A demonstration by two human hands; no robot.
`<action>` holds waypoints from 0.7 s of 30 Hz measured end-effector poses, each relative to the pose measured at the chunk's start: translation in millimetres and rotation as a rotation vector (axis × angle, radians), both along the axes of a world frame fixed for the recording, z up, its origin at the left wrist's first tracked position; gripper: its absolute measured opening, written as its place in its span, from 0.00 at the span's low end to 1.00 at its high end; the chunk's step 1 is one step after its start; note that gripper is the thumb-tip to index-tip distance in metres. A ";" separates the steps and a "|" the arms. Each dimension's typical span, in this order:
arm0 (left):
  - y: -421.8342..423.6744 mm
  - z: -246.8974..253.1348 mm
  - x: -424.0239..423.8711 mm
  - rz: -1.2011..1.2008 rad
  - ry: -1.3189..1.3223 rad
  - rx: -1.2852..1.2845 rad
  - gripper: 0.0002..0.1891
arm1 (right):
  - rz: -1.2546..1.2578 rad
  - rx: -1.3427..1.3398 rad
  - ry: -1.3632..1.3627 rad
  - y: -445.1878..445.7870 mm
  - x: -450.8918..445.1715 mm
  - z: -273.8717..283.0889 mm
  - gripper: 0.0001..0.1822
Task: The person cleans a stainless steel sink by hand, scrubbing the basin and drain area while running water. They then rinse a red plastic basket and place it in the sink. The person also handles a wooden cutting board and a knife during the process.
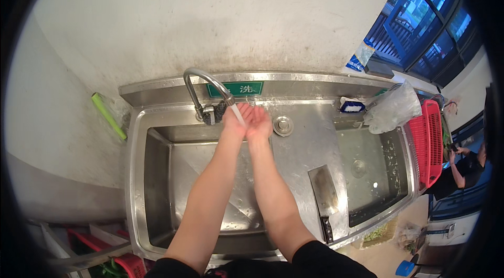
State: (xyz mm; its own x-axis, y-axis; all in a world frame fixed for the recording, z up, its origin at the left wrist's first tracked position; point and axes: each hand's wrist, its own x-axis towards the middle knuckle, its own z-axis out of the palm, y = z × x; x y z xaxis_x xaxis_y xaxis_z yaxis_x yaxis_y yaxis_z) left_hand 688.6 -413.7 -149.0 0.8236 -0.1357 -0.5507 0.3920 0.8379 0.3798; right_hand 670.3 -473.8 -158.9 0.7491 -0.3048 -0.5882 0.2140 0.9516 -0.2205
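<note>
Water runs from a curved metal faucet [204, 75] onto my two hands, which are held side by side, palms up. My left hand [235, 120] lies right under the stream, with nothing in it. Touching it, my right hand [259, 120] is also without any object, its fingers slightly cupped. Below them is the left basin of a stainless steel sink [197, 168], its bottom wet. A dark scouring pad [221, 111] sits by the faucet base, partly behind my left hand. To the right of my hands a round metal drain strainer [283, 125] rests on the steel ledge.
A cleaver [325, 191] lies on the ledge between the basins. Cloudy water [366, 168] stands in the right basin. Behind it are a blue-and-white brush [351, 105] and a clear plastic bag [395, 109]. A red plastic basket [427, 140] leans at the far right, near another person [460, 171].
</note>
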 end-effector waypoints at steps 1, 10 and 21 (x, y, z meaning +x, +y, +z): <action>4.1 -2.5 -2.5 0.057 0.070 0.010 0.30 | 0.027 0.050 0.035 4.7 -1.3 -10.7 0.22; -0.8 22.5 6.8 0.071 -0.284 -0.275 0.26 | 0.117 -0.259 -0.295 -5.3 7.5 37.2 0.16; 22.8 -26.7 -15.8 0.399 -0.034 -0.359 0.28 | 0.310 -0.393 -0.036 21.7 4.1 4.1 0.12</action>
State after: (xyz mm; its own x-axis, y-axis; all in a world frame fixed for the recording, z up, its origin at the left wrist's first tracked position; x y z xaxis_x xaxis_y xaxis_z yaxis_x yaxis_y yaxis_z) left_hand 672.8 -391.0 -175.6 0.8661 0.0164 -0.4997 0.0093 0.9988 0.0491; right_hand 674.5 -452.1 -154.8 0.8575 -0.2578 -0.4452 -0.0517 0.8178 -0.5731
